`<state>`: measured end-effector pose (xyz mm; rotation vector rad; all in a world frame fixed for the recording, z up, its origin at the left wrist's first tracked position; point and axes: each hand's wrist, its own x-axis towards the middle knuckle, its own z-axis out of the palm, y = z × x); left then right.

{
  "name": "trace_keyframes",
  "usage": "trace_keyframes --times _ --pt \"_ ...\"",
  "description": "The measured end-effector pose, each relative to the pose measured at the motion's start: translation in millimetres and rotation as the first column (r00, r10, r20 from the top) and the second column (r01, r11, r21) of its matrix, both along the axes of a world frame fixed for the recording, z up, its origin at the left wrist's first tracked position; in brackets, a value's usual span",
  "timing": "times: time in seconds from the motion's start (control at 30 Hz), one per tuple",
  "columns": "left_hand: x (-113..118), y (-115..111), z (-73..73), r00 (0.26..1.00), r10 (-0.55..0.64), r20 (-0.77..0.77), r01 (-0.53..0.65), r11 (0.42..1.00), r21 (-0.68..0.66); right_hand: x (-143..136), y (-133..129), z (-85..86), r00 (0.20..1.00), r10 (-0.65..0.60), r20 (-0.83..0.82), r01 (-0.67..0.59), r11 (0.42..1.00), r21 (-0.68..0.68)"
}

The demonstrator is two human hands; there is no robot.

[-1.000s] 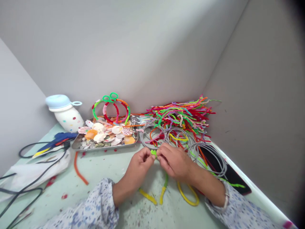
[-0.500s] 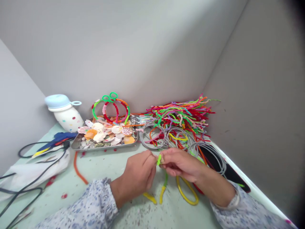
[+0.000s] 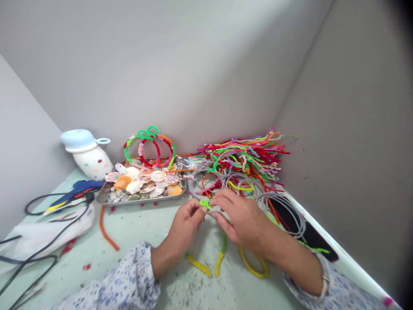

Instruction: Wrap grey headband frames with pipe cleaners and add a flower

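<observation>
The left hand (image 3: 185,224) is pinching the green piece (image 3: 204,204) between thumb and finger, so this hand is closed on it; the right hand (image 3: 247,221) is reaching to the right end of this piece, and its thumb and fingers are standing a little apart, with a narrow opening; whether its fingertips are touching the piece, I cannot tell. The green piece is being held above the table (image 3: 176,292), near the middle, in front of the coils (image 3: 298,221); its exact shape is too small to tell.

Below the hands, two yellow ends (image 3: 199,265) are lying on the table, each with green beside the yellow; a yellow loop (image 3: 254,263) is lying partly under the right hand and forearm. Behind the hands, the grey coils are lying in several rings, and a pile of fuzzy stems (image 3: 245,155) in many colours is resting against the wall (image 3: 180,77); under the coils on the right, a black flat thing (image 3: 318,241) is showing.

On the left, the metal tray (image 3: 142,201) is holding shells (image 3: 134,186); two colourful hoops (image 3: 174,150) are standing upright at the tray, with small green rings (image 3: 153,130) on top; an orange stem (image 3: 107,234) is lying before the tray; farther left, the bottle (image 3: 93,161) is standing near a blue tool (image 3: 75,189), a black cable (image 3: 69,224) and a white bag (image 3: 38,232).
</observation>
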<state>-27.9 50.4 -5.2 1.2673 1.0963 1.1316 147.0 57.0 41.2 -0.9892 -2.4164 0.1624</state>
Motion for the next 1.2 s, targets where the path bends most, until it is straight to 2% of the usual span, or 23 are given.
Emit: trace_keyframes --times 0.1,0.2,0.3,0.37,0.4,0.43,0.47,0.53,0.57,0.6,0.67,0.73,0.77,0.83,0.9,0.97,1.1,1.2 --pt "2 -2 2.2 0.999 -0.029 -0.022 0.029 1.0 0.005 -3 -3 -4.7 0.994 -0.012 0.107 0.001 0.995 0.104" --pt "3 -5 3.8 0.998 -0.037 -0.052 0.037 0.999 0.012 -5 -2 -9.3 0.995 -0.027 0.094 0.018 0.995 0.102" --pt "3 -7 4.4 0.994 -0.015 -0.106 0.023 0.997 0.073 -8 -1 -10.6 0.997 -0.063 -0.05 0.062 0.998 -0.03" --pt "3 -9 4.2 0.986 0.01 -0.166 0.014 0.99 0.143 -11 -1 -9.5 0.977 -0.124 -0.174 0.09 0.977 -0.191" --pt "2 -11 3.9 0.978 0.025 -0.209 0.015 0.983 0.184 -13 0 -8.9 0.96 -0.169 -0.222 0.097 0.948 -0.302" --pt "2 -12 3.7 0.964 0.043 -0.261 0.019 0.973 0.229 -14 0 -8.7 0.94 -0.222 -0.258 0.092 0.896 -0.433" --pt "1 -14 3.5 0.946 0.065 -0.317 0.027 0.96 0.278 -15 1 -9.1 0.918 -0.275 -0.286 0.065 0.816 -0.574" --pt "-2 -16 3.2 0.902 0.113 -0.417 0.063 0.921 0.385 -16 3 -12.5 0.863 -0.362 -0.353 -0.084 0.586 -0.806" --pt "-4 -17 3.2 0.881 0.136 -0.454 0.094 0.889 0.448 -16 4 -15.2 0.824 -0.4 -0.401 -0.196 0.463 -0.865" --pt "-6 -17 3.3 0.862 0.158 -0.482 0.131 0.848 0.513 -16 5 -18.3 0.777 -0.438 -0.452 -0.314 0.352 -0.882" --pt "-9 -17 3.3 0.829 0.204 -0.521 0.207 0.753 0.624 -14 8 -24.1 0.688 -0.511 -0.515 -0.505 0.174 -0.846" --pt "-10 -16 3.3 0.815 0.227 -0.534 0.25 0.693 0.676 -11 11 -26.8 0.652 -0.547 -0.525 -0.593 0.063 -0.802" --pt "-10 -16 3.3 0.82 0.221 -0.528 0.243 0.7 0.672 -9 13 -26.6 0.659 -0.538 -0.525 -0.603 0.039 -0.797" --pt "-8 -16 3.5 0.861 0.171 -0.479 0.183 0.775 0.605 -6 15 -23.6 0.693 -0.49 -0.529 -0.588 0.04 -0.808" --pt "-4 -16 3.9 0.914 0.105 -0.391 0.105 0.87 0.481 -3 17 -19.3 0.729 -0.44 -0.524 -0.54 0.1 -0.835" --pt "-1 -15 4.3 0.954 0.058 -0.293 0.055 0.93 0.364 -2 18 -15.9 0.751 -0.418 -0.51 -0.487 0.171 -0.857" --pt "0 -10 3.9 0.992 -0.033 -0.118 0.057 0.976 0.208 -4 18 -13.6 0.791 -0.367 -0.49 -0.395 0.306 -0.866" --pt "-1 -6 3.1 0.996 -0.089 -0.014 0.09 0.991 0.101 -4 18 -12.1 0.835 -0.273 -0.477 -0.329 0.448 -0.831"
